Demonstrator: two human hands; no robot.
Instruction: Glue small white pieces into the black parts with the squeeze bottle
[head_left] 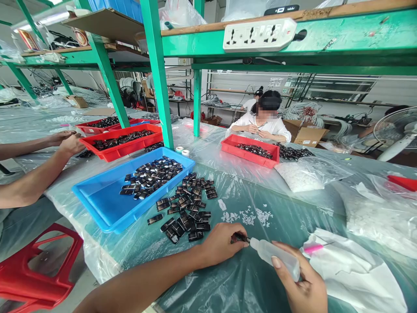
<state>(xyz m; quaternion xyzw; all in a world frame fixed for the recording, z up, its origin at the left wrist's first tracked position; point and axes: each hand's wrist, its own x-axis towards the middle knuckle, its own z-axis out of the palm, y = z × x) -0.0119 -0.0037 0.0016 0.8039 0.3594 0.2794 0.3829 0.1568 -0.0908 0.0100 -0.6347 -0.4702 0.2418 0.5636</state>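
Between its thumb and fingers my left hand (224,243) pinches a small black plastic part (240,237), mostly covered by the fingers. My right hand (301,276) is wrapped round a translucent squeeze bottle (276,256), tilted with its thin nozzle against or very close to the black part. Left of my left hand lies a loose pile of black parts (187,213) on the plastic-covered table. Just beyond my hands are small white pieces (247,216) in little heaps. Right of my right hand rests a white cloth (352,269) with a pink-handled tool (313,248) on it.
A blue tray (94,204) of black parts stands to the left, red trays (125,148) behind it. Bags of white pieces (301,176) lie on the right. A green shelf post (158,78) rises from the table. Co-workers sit opposite (260,117) and at the left.
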